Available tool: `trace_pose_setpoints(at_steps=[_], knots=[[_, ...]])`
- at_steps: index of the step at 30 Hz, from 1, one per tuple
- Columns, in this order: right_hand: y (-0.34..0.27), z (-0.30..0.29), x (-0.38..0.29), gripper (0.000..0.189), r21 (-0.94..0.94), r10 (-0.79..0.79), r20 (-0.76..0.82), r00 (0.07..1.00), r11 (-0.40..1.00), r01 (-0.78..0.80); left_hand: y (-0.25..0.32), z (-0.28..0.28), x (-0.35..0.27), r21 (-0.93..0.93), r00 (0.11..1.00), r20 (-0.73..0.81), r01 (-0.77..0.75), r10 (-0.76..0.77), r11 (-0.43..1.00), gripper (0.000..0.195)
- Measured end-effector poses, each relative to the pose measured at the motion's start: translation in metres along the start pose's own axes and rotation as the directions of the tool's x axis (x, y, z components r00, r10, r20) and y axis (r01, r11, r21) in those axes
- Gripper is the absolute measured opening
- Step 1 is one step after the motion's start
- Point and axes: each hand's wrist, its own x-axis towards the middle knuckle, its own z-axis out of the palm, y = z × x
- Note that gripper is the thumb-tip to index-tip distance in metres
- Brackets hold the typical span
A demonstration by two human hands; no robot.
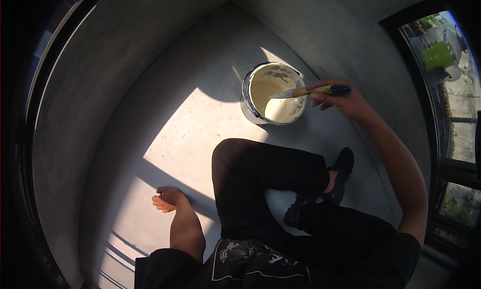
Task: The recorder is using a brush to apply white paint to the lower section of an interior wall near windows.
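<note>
My right hand (335,98) holds a paintbrush (310,91) by its handle, which has a dark blue end. The brush lies over the right side of an open bucket (246,101), its bristles pointing left above the cream-coloured paint (261,93) inside; whether they touch the paint I cannot tell. Paint is smeared on the bucket's inner wall and rim. Low on the left, my left hand (165,200) is curled closed near the sunlit floor. A small white thing shows between thumb and fingers there, too small to name.
The bucket stands on a grey concrete floor (188,127), in front of a corner between two grey walls (124,37). My bent knee (231,150) is just below it, with my dark shoes (344,172) to the right. A dark-framed window (421,89) borders the right side.
</note>
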Motion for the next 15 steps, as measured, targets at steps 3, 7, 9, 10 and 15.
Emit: trace_pose_setpoints(at_steps=[3,7,9,10,15], knots=[[0.004,0.005,0.004,0.032,-0.004,0.032,-0.02,0.999,0.999,-0.032,-0.006,0.014,0.003,0.011,0.994,-0.104,-0.023,0.024,1.0,0.02],[0.031,-0.001,0.022,0.027,-0.022,0.039,-0.133,0.99,0.999,-0.042,-0.004,0.013,0.001,0.02,0.992,-0.121,-0.03,0.032,0.999,0.019],[0.037,-0.005,0.024,0.027,0.018,0.045,-0.171,0.984,0.999,-0.043,-0.003,0.009,0.0,-0.025,0.999,-0.032,-0.011,0.01,1.0,0.026],[0.037,-0.005,0.024,0.028,0.048,0.009,-0.179,0.984,0.999,-0.001,-0.003,0.007,0.0,-0.024,0.999,-0.033,-0.009,0.008,1.0,0.026],[0.045,-0.014,0.028,0.027,0.014,-0.011,-0.205,0.979,1.0,0.015,-0.001,0.003,-0.001,-0.02,0.999,-0.048,-0.006,0.005,1.0,0.025]])
